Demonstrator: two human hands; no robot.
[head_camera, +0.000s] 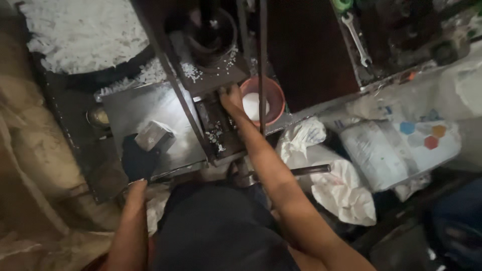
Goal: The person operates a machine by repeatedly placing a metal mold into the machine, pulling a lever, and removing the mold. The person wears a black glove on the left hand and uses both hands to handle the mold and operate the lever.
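One orange bowl (261, 100) of white material, one metal block (153, 135) on worktop (135, 108). Right hand (231, 98) reaches beside bowl, grip unclear. Left hand (135, 188) rests at worktop edge, fingers hidden.

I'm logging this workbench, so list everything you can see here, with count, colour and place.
metal plate: one, grey, left of centre
metal block: one, grey, on the plate
bowl: one, reddish, white contents, centre
pellets: a heap, white, top left
spanner: one, silver, top right
sacks: several, white, right
left hand: at the plate's near edge, beside a dark cloth
right hand: reaching to the machine, beside the bowl
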